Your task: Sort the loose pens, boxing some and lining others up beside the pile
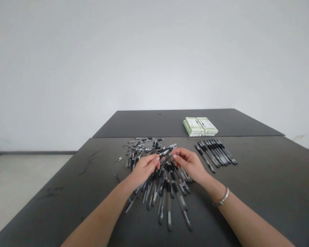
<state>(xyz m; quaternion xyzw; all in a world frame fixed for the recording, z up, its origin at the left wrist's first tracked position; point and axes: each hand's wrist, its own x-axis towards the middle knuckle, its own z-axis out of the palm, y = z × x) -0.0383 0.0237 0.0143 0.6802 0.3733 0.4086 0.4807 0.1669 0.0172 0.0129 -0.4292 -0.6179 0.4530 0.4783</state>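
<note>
Above a loose heap of clear-barrelled pens (169, 200) with black grips, my left hand (145, 167) is closed around a pen (167, 151). Its black grip shows just past the thumb, and the pen points up to the right. My right hand (190, 164) is beside it, thumb and forefinger pinched together near the held pen. Whatever lies between those right fingertips is too small to make out. Under and behind both hands are more pens and slim pen parts (147, 145), partly hidden by my fingers.
To the right of the heap, several pens (217, 153) lie side by side in a slanted row. Green and white boxes (201, 126) are stacked on the far part of the dark table (92, 192). A small loose piece (120, 159) lies left of the heap.
</note>
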